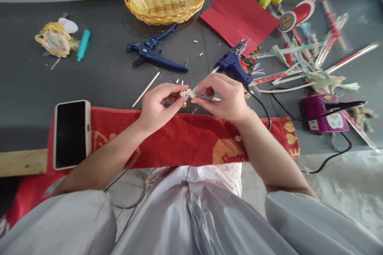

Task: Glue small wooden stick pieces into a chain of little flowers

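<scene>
A small cream-coloured piece (188, 93), made up of little round bead-like bits, is held up over the front of the table. My left hand (158, 105) pinches its left end between thumb and fingers. At the right end, my right hand (225, 95) is closed with thumb and fingertips against the piece. Below the fingers, the red towel (179, 139) lies along the table edge. Just beyond my right hand is a blue glue gun (233, 63) with a clear stick in its back. A thin pale stick (145, 89) rests beside my left hand.
Blue cutters (158, 53) lie ahead, with a yellow wicker basket (164, 18) behind. Red paper (239, 12), a red thread spool (296, 16) and loose sticks crowd the right. A purple power adapter (324, 113) trails black cords. A phone (72, 133) lies left, a teal pen (83, 46) beyond.
</scene>
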The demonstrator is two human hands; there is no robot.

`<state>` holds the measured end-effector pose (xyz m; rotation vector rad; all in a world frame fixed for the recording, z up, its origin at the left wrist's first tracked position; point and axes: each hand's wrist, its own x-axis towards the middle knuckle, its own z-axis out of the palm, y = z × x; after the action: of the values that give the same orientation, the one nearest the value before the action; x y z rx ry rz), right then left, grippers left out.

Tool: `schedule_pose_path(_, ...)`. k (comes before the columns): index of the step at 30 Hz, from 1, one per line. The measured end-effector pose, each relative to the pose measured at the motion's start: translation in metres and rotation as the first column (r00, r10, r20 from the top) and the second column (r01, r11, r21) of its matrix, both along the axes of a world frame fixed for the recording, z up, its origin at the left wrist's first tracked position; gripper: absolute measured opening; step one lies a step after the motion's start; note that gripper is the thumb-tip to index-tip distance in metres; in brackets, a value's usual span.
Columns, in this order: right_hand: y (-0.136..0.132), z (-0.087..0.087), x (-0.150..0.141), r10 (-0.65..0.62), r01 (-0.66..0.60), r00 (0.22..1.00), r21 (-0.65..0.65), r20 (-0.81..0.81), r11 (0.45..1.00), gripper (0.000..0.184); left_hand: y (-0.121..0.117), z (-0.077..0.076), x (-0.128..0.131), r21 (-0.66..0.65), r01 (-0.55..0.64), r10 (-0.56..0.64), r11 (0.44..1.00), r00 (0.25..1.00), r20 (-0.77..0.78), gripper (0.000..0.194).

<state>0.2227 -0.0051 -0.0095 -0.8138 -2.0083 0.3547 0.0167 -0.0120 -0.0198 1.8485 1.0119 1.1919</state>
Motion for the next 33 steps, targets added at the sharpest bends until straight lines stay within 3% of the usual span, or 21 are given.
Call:
schedule_pose_path(4, 0.0003, -0.0003, 0.0007, -0.006, 0.008, 0.999, -0.053, 0.054, 0.999, 0.034, 0.0000, -0.0004, 0.0004, -0.004, -0.021, 0.021, 1.000, 1.000, -0.002, 0.029)
schedule_pose_path(9, 0.0002, -0.0002, 0.0008, -0.013, 0.014, 1.000, -0.056, 0.011, 0.998, 0.030, -0.0001, -0.0019, 0.0009, -0.011, 0.001, -0.001, 1.000, 1.000, 0.001, 0.034)
schedule_pose_path(17, 0.0005, -0.0024, 0.0011, -0.017, 0.017, 1.000, -0.081, 0.004, 0.997, 0.030, 0.0015, -0.0005, -0.0035, 0.115, -0.005, 0.020, 0.993, 0.991, -0.132, 0.029)
schedule_pose_path(22, 0.0001, -0.0042, -0.0003, -0.009, 0.008, 0.999, -0.031, -0.036, 0.999, 0.025, 0.0031, 0.0015, -0.0050, 0.231, 0.002, 0.035, 0.973, 0.987, -0.158, 0.023)
schedule_pose_path(33, -0.0012, -0.0074, -0.0023, -0.033, 0.033, 0.999, -0.019, -0.032, 0.999, 0.025, 0.0028, 0.0006, -0.0069, 0.259, -0.004, 0.060, 0.966, 0.976, -0.210, 0.028)
